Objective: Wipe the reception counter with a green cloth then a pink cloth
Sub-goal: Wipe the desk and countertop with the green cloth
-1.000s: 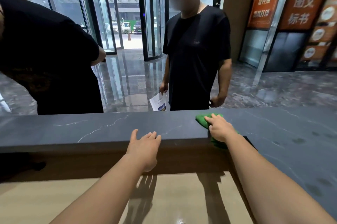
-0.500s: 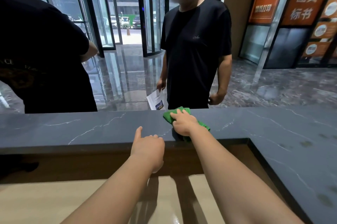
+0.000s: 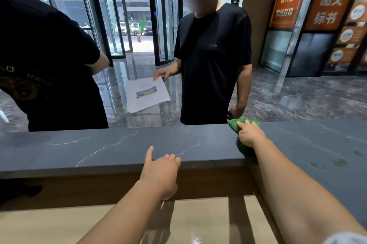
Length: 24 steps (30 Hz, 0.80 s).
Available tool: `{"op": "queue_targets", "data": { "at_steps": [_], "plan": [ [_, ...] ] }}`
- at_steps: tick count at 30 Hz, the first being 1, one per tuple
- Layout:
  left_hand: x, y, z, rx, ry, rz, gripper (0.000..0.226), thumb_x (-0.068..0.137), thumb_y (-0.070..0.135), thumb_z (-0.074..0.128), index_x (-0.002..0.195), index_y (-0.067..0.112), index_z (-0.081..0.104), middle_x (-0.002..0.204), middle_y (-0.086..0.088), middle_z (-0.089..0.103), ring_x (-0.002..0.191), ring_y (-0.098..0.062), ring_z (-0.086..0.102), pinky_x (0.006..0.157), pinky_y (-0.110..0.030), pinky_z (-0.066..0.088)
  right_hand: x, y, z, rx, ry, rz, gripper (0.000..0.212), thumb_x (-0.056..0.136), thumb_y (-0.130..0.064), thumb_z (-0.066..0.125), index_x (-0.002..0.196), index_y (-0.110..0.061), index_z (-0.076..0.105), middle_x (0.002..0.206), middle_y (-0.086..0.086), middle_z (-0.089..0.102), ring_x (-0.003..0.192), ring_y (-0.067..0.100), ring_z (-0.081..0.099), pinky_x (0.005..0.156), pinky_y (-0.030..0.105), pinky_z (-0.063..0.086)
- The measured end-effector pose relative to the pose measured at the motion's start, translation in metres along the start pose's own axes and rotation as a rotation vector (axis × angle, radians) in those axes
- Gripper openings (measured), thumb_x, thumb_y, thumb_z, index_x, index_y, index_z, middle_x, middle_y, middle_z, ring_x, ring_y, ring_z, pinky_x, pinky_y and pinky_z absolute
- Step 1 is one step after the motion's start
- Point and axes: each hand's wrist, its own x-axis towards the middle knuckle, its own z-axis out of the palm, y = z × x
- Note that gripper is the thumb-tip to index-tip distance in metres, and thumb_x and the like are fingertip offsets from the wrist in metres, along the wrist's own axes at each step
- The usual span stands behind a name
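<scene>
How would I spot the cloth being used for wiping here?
Find the long dark stone counter with pale veins. Follow it right to its corner, where the right hand presses a crumpled green cloth flat. It is the only bright green thing on the counter.

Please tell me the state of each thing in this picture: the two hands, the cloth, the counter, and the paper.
Right hand: pressed flat on the green cloth.
Left hand: open, holds nothing, fingertips on the counter's near edge.
Green cloth: bunched, lying on the counter under the right hand.
Reception counter: dark stone, faint marks at the right.
Paper sheet: held out by the standing person's hand.
</scene>
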Motion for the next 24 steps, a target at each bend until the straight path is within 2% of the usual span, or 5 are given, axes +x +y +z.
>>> {"op": "queue_targets", "data": {
  "at_steps": [7, 11, 14, 19, 24],
  "plan": [
    [-0.014, -0.006, 0.004, -0.082, 0.041, 0.003, 0.077, 0.090, 0.011, 0.053, 0.154, 0.021, 0.011, 0.161, 0.000, 0.011, 0.148, -0.014, 0.009, 0.115, -0.053, -0.015, -0.050, -0.095, 0.030, -0.031, 0.057, -0.236, 0.054, 0.094, -0.010, 0.042, 0.146, -0.021, 0.035, 0.156, 0.010, 0.024, 0.144, 0.030, 0.020, 0.116, 0.043, 0.026],
    [-0.032, -0.016, 0.005, -0.075, 0.019, -0.037, 0.081, 0.092, 0.012, 0.051, 0.155, 0.020, 0.000, 0.163, -0.001, -0.002, 0.149, -0.014, -0.002, 0.116, -0.054, -0.013, -0.082, -0.143, 0.044, -0.012, 0.006, -0.421, 0.058, 0.097, -0.007, 0.039, 0.152, -0.025, 0.029, 0.162, 0.005, 0.014, 0.149, 0.024, 0.010, 0.120, 0.041, 0.018],
    [-0.044, -0.019, 0.004, -0.057, -0.007, -0.037, 0.081, 0.093, 0.015, 0.052, 0.155, 0.019, -0.001, 0.163, -0.001, -0.004, 0.149, -0.014, -0.004, 0.116, -0.053, -0.012, -0.089, -0.138, 0.042, 0.018, -0.046, -0.475, 0.062, 0.097, -0.002, 0.037, 0.153, -0.027, 0.027, 0.163, 0.002, 0.010, 0.150, 0.021, 0.007, 0.121, 0.040, 0.013],
    [-0.057, -0.011, 0.000, -0.064, 0.015, 0.016, 0.082, 0.091, 0.012, 0.050, 0.155, 0.020, -0.001, 0.163, 0.001, -0.004, 0.149, -0.013, -0.005, 0.115, -0.053, -0.013, -0.097, -0.078, 0.014, -0.028, -0.036, -0.329, 0.060, 0.095, 0.004, 0.034, 0.151, -0.020, 0.032, 0.161, 0.007, 0.017, 0.148, 0.028, 0.013, 0.119, 0.045, 0.019],
    [-0.061, 0.005, -0.008, -0.077, 0.052, 0.084, 0.083, 0.091, 0.011, 0.052, 0.155, 0.020, 0.000, 0.163, 0.000, -0.003, 0.149, -0.013, -0.005, 0.114, -0.053, -0.015, -0.101, 0.005, -0.017, -0.127, -0.067, -0.073, 0.061, 0.095, 0.003, 0.034, 0.151, -0.020, 0.030, 0.159, 0.011, 0.021, 0.147, 0.030, 0.020, 0.118, 0.039, 0.021]
  ]
}}
